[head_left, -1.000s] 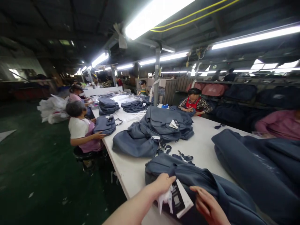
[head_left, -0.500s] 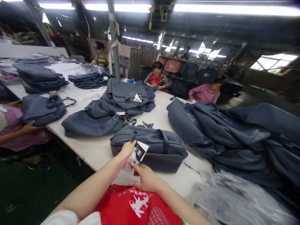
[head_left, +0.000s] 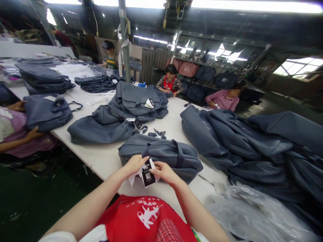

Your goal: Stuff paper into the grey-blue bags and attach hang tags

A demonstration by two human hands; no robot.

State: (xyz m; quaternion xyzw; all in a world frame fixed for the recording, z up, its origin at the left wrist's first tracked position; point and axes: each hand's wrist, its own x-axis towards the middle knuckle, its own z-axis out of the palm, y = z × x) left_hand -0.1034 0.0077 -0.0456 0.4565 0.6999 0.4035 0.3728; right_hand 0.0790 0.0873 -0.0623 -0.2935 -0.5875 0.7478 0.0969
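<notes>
At the bag [head_left: 163, 149], left hand [head_left: 135, 164] pinching tag [head_left: 147, 178], right hand [head_left: 163, 171] now gripping its edge

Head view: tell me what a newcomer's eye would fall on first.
The bright red apron at the bottom centre, with its white print, would likely stand out first. Just above it in the picture, the left hand and right hand hold a black tag before a dark blue bag. At lower right, crumpled clear plastic shines.
</notes>
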